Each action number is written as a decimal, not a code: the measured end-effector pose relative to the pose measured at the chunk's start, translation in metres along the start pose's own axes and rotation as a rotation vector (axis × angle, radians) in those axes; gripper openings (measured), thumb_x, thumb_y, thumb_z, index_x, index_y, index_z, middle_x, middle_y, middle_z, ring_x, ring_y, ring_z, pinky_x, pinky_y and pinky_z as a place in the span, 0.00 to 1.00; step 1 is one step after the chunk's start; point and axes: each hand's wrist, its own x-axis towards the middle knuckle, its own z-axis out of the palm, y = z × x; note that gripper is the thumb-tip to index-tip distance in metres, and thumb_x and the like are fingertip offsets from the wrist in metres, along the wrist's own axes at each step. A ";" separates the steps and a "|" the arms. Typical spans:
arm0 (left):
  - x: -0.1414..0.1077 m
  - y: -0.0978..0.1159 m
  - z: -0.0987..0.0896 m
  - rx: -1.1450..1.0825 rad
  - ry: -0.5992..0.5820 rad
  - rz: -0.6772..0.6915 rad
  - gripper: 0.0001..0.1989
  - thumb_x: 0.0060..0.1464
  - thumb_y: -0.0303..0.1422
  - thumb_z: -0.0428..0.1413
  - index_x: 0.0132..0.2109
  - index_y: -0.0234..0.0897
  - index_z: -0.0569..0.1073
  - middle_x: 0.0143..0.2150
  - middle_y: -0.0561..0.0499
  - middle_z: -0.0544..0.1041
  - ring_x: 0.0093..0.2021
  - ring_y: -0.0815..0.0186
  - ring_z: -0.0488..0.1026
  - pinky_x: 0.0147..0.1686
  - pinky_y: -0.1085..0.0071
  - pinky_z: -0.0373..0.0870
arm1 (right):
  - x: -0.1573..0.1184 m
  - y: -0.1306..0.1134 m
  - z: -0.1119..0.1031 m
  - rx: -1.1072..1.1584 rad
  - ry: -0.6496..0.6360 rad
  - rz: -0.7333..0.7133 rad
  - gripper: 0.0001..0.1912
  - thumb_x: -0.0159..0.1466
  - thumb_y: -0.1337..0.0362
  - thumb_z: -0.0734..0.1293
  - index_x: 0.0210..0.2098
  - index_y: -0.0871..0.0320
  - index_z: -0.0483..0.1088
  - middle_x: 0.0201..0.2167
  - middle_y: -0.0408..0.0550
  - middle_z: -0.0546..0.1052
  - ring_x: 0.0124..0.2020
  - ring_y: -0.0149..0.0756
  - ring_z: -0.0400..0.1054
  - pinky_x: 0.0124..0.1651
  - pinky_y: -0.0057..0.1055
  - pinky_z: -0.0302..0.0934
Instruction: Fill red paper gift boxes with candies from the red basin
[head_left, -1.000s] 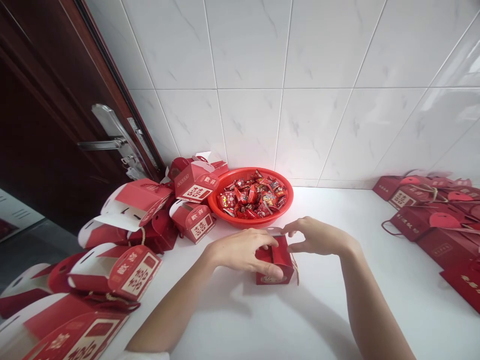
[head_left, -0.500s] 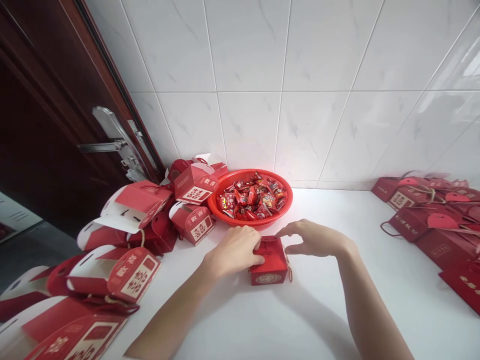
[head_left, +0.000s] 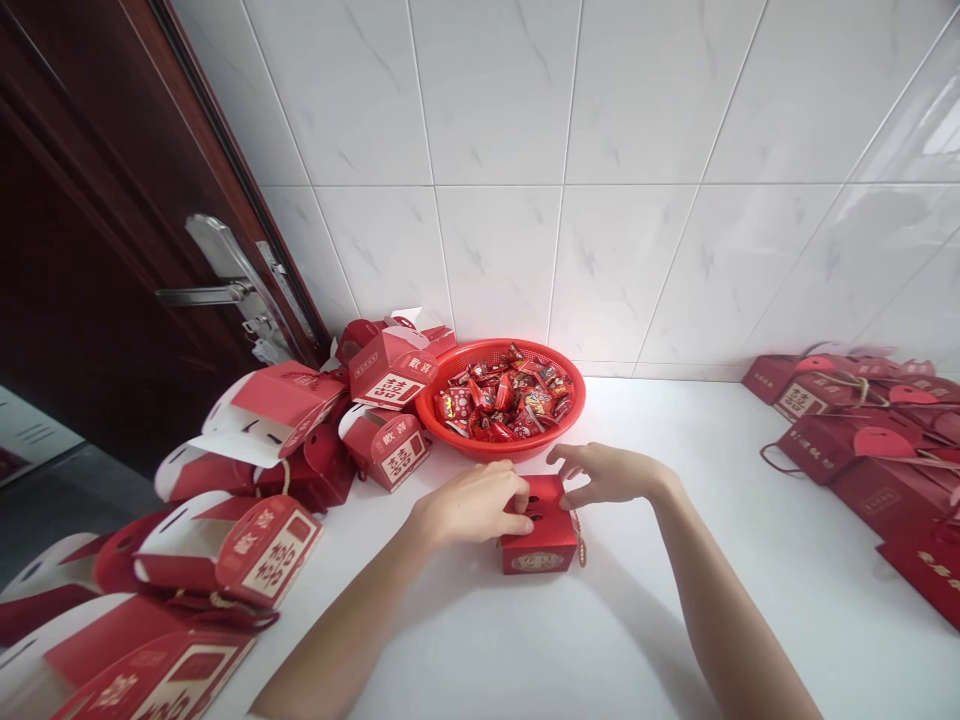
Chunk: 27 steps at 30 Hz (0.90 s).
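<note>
A small red paper gift box (head_left: 541,549) stands on the white table, its top flaps folded over and two dark slots showing in them. A beaded tan cord hangs at its right side. My left hand (head_left: 476,505) grips the box from the left, thumb on the top and fingers curled over the upper left edge. At the upper right corner is my right hand (head_left: 611,473), its thumb touching the box and its index finger held apart above the back edge. Some right fingertips are hidden. Behind the box sits a red plastic basket (head_left: 442,432) of wrapped candies (head_left: 504,395).
Several open red gift boxes (head_left: 281,400) are heaped along the left. More red boxes (head_left: 814,450) with cords, closed as far as I see, lie at the right. A tiled wall (head_left: 499,260) bounds the back; a dark door (head_left: 97,200) with a metal handle stands left.
The box's top flaps now lie flatter, with both slots showing. My right hand has shifted slightly left, its thumb now at the box's edge. My left hand stays on the box.
</note>
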 end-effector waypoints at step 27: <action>0.020 0.006 0.023 -0.303 0.326 0.112 0.08 0.49 0.38 0.60 0.31 0.39 0.80 0.40 0.46 0.78 0.46 0.54 0.76 0.40 0.67 0.72 | -0.034 -0.004 -0.016 0.537 0.023 -0.468 0.27 0.59 0.60 0.74 0.56 0.58 0.70 0.29 0.42 0.77 0.34 0.35 0.74 0.46 0.37 0.67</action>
